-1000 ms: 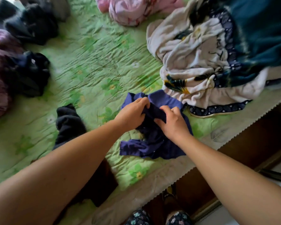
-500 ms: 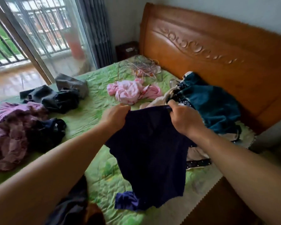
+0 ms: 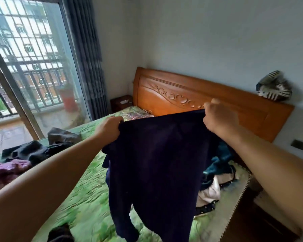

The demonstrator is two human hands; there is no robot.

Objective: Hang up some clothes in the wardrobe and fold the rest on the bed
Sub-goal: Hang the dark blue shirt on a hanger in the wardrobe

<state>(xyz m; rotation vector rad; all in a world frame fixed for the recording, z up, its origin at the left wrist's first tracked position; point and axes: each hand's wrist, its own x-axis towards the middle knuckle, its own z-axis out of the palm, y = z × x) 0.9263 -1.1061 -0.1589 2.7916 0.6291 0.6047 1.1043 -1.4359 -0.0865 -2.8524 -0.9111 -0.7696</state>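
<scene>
The navy garment (image 3: 157, 163), cut off below, hides much of the teal pile (image 3: 218, 165).

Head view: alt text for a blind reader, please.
The left hand and right hand hold up a dark navy garment by its top edge, above a green bed strewn with clothes, before a carved headboard.

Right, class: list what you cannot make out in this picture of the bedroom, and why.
Head view: the navy garment, held up, hides much of the teal garment behind it.
Head view: the black garment is cut off by the bottom edge.
Head view: the purple garment is cut off by the left edge.
Head view: striped thing on headboard, too blurred.
</scene>
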